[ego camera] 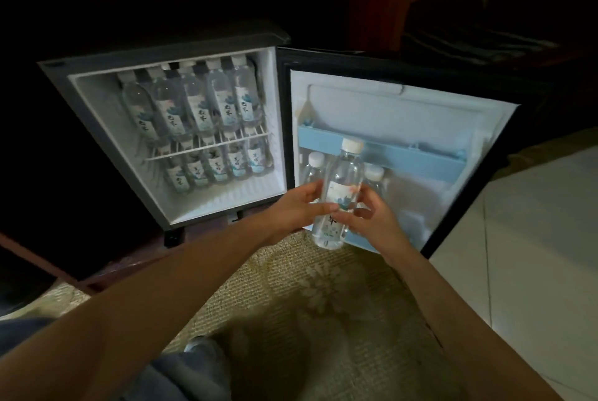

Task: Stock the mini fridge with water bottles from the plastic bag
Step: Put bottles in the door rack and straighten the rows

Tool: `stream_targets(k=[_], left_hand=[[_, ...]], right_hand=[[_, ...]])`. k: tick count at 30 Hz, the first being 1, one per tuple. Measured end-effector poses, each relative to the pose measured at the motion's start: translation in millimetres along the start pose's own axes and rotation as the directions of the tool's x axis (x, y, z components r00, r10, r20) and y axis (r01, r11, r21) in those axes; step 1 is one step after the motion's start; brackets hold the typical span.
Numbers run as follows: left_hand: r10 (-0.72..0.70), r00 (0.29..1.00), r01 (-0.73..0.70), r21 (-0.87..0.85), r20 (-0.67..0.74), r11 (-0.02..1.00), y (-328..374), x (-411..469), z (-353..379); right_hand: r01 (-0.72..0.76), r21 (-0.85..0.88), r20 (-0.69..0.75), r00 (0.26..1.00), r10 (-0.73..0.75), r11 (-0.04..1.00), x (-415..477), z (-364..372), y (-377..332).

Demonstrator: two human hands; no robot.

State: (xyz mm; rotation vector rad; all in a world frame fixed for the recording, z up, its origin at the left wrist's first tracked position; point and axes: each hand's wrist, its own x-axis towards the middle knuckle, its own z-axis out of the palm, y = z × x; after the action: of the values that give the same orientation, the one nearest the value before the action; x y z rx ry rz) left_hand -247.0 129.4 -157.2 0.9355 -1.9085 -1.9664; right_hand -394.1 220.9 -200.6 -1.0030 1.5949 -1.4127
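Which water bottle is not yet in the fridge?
The bottle held by the left hand and right hand; the others stand inside the fridge or in its door.

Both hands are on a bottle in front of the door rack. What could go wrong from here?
1. The held bottle hides the gap between the left door bottle and the right door bottle; pushing it in may knock either one.
2. Its cap is level with the blue rail, which could snag it.
3. The left hand and right hand grip its lower half, so the top might tip.
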Motion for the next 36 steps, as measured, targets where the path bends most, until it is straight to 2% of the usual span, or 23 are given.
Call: stream_targets(k=[8, 12, 16, 22, 29, 36], left_hand=[[-0.108, 0.993, 0.109, -0.018, 0.054, 0.994, -10.5, 26.9, 55.6], [-0.181, 0.977, 0.192, -0.095, 0.11, 0.977, -18.9, 34.2, 79.6], [-0.233, 0.962, 0.257, -0.177, 0.145, 0.95, -22.5, 47.0, 95.1], [-0.242, 0.963, 0.266, -0.28, 0.118, 0.922, -25.1, 59.5, 105.3], [-0.2, 0.977, 0.212, -0.297, 0.072, 0.931, -29.3, 63.7, 115.0], [-0.183, 0.978, 0.207, -0.328, 0.102, 0.922, -44.7, 72.2, 117.6]], right_hand=[[0.06, 0.003, -0.184, 0.981, -0.058, 0.998, -6.7, -51.2, 32.6], [0.082, -0.037, -0.266, 0.96, -0.089, 0.996, -7.4, -74.5, 48.5], [0.103, -0.091, -0.259, 0.958, -0.124, 0.99, -4.2, -87.7, 55.2], [0.134, -0.095, -0.218, 0.964, -0.152, 0.986, 8.0, -91.2, 68.3], [0.119, -0.01, -0.265, 0.957, -0.117, 0.993, 16.2, -87.8, 83.8], [0.107, -0.067, -0.221, 0.968, -0.119, 0.992, 19.7, -86.6, 98.8]])
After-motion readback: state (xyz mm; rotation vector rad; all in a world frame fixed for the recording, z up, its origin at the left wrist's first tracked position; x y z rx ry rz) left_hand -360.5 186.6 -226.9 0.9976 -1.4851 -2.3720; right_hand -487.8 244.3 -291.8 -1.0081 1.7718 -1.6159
